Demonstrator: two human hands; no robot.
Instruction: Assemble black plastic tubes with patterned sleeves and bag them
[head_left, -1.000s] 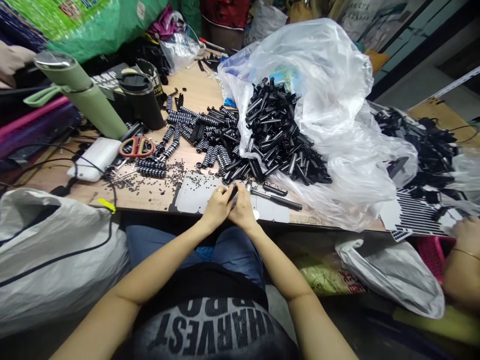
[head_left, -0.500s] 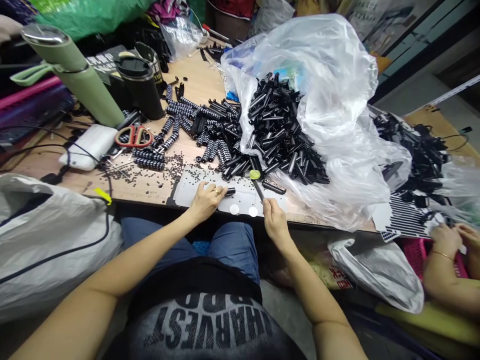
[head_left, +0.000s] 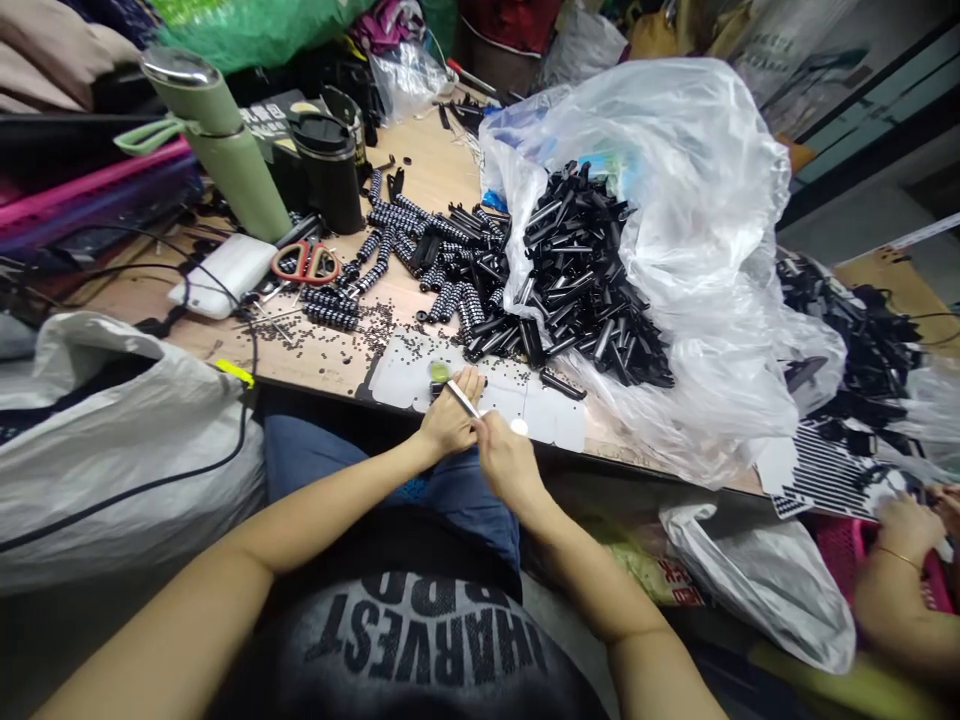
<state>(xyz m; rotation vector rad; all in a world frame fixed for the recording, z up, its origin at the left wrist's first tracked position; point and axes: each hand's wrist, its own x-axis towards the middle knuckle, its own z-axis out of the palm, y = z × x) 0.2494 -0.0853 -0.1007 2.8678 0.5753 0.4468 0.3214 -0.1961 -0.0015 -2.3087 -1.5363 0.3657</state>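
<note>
My left hand (head_left: 448, 420) and my right hand (head_left: 507, 458) meet at the table's near edge. My right hand pinches a thin rod-like tool (head_left: 463, 398) with a yellow-green round head (head_left: 439, 372). My left hand is curled around a small black part, mostly hidden by its fingers, and the tool's shaft lies across those fingers. Under them lies a white sheet (head_left: 540, 414) dotted with tiny black pieces. Just beyond, a big pile of black tubes (head_left: 581, 280) spills from a clear plastic bag (head_left: 697, 230).
Striped black-and-white pieces (head_left: 390, 245), red scissors (head_left: 304, 263), a green flask (head_left: 221, 140), a black cup (head_left: 334, 170) and a white box (head_left: 225, 275) stand at the left. Another person's hand (head_left: 904, 525) works at the right by a pink basket (head_left: 855, 535). White bags hang at the left (head_left: 112, 450) and below the edge (head_left: 757, 570).
My hands were apart half a second ago, the right one holding the tool near the pile. Now they have come together and the tool's head has swung left over my left hand.
</note>
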